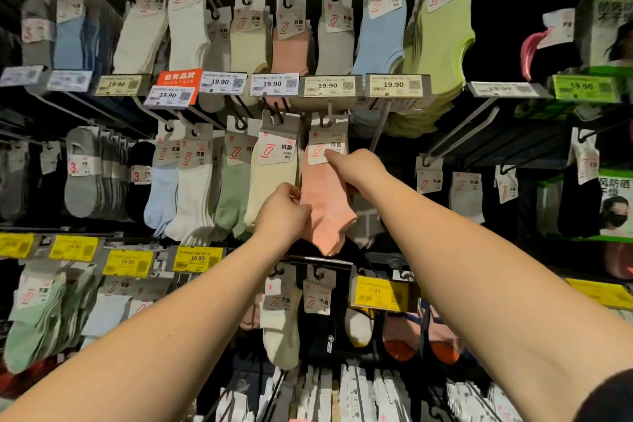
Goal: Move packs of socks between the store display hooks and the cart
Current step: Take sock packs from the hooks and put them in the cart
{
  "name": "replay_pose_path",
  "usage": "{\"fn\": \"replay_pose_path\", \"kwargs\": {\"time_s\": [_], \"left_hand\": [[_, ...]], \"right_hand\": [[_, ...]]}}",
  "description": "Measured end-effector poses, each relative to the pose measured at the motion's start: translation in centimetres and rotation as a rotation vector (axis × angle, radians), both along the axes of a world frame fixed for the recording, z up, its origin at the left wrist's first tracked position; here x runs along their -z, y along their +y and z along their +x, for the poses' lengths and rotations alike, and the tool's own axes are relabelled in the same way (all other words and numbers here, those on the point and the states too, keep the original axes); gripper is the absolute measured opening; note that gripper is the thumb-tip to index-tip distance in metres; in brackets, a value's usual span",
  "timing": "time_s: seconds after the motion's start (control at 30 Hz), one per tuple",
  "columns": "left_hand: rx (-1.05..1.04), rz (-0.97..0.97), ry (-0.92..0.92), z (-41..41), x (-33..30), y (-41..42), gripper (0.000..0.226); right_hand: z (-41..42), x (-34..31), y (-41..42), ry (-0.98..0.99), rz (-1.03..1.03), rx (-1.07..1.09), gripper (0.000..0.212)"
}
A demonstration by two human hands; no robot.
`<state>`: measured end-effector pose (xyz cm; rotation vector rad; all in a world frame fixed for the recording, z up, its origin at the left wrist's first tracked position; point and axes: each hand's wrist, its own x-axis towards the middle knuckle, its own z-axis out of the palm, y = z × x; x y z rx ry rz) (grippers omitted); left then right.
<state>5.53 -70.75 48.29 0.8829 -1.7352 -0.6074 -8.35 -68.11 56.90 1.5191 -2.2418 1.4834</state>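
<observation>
On the display wall: we face rows of sock packs hung from wire hooks by their card headers, so each can slide off toward us.
Cream pack [274, 178]: at nine o'clock of our target, hanging on the neighbouring hook and touching nothing of ours.
Left hand [282, 212]: we grip the lower left edge of the pink sock, fingers curled narrow around the fabric, likely to steady the pack so it does not swing.
Pink pack [325, 202]: the task's thing, between both hands near the middle of the wall, its header still hanging at its hook [327, 118] at twelve o'clock.
Right hand [359, 171]: we hold the pack's upper right, thumb pressed on the label and the other fingers hidden behind it; this high hold suits guiding the header along the wire.
Price tags [330, 86]: a strip above, at twelve o'clock, reading 19.90.
Cart: not in view, so we cannot tell which way the pack is travelling.
</observation>
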Motion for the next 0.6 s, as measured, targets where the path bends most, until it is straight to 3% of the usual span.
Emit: {"fn": "replay_pose_path", "kwargs": {"time_s": [0.23, 0.33, 0.47, 0.6], "left_hand": [[-0.062, -0.061, -0.176, 0.2, 0.6, -1.3, 0.036], [-0.08, -0.104, -0.161, 1.2, 1.0, -0.9, 0.036], [-0.007, -0.241, -0.027, 2.4, 2.3, 1.7, 0.03], [0.259, -0.267, 0.101, 2.0, 5.8, 6.6, 0.011]], "right_hand": [[0.0, 0.9, 0.8, 0.098, 0.121, 0.09, 0.078], [-0.2, 2.1, 2.5, 0.145, 0.082, 0.134, 0.078], [0.4, 4.9, 6.8, 0.222, -0.104, 0.163, 0.043], [1.4, 10.4, 14.0, 0.255, -0.151, 0.102, 0.016]]}}
